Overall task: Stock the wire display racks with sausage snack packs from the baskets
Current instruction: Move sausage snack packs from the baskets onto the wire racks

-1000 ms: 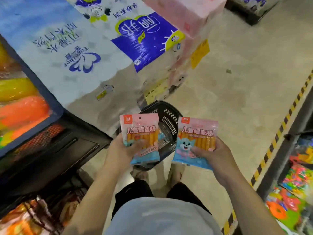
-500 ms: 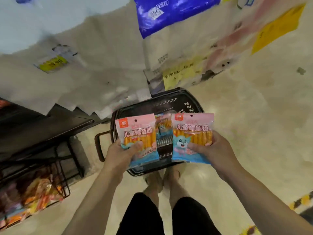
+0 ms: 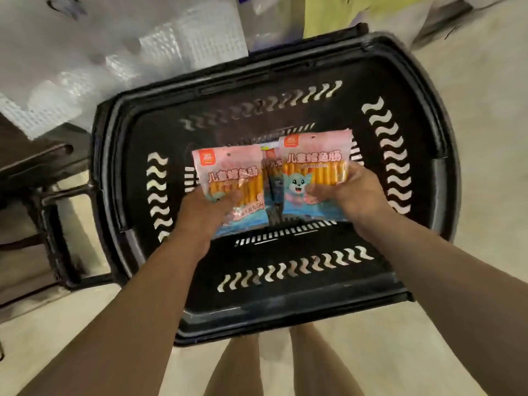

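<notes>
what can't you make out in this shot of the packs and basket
- third pack, head view: mostly hidden between left pack and right pack.
- left pack's lower print, head view: covered by left hand.
- basket floor, head view: blocked by packs and right hand; any more packs uncountable.

I take this for a shop floor. A black plastic shopping basket (image 3: pixel 414 132) with slotted walls stands on a pale, smooth floor (image 3: pixel 485 110). The left hand (image 3: pixel 205 215) holds the left pack (image 3: pixel 228 172) and the right hand (image 3: pixel 357 195) holds the right pack (image 3: pixel 314 164). Both are sealed, brightly printed snack bags of one brand, and a third pack (image 3: pixel 271 170) lies in the basket. Behind it I see bulk goods in white plastic wrap (image 3: pixel 128 52) and a yellow sheet (image 3: pixel 357 12), too blurred to read.
</notes>
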